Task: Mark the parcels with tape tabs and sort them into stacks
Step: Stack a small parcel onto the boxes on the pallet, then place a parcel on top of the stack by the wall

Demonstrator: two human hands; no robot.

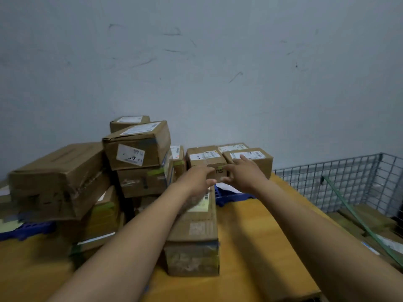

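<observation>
I have both arms stretched out across the orange-yellow wooden counter [261, 236] towards its far edge. There the small brown cardboard parcel with white labels on top and dark print on its front [206, 159] sits among its neighbours.

The left grip [197, 178] is wide. Its fingers are fairly straight against the parcel's front left side and the thumb sticks out below. The right grip [242, 174] is wide as well, thumb low at the parcel's front right corner. Its fingers are spread, and the longest reaches over the top of the brown cardboard parcel with a white label just to the right [257, 162]. The picture is blurred here, so I cannot tell how firmly either one presses.

Under my left forearm, a long brown cardboard parcel with a pale label [194, 236] runs from mid-counter towards the near edge. A blue plastic lattice tray [231, 196] lies between it and the far parcels.

Along the left side, a large brown carton [58, 177] leans beside a stack. The stack is topped by a brown box with a white sticker on its face [135, 147]. The box beneath it carries a strip of green tape [156, 172].

Past the right edge stands a grey wire-mesh cage [349, 177], and a green strap [349, 205] runs across it.
</observation>
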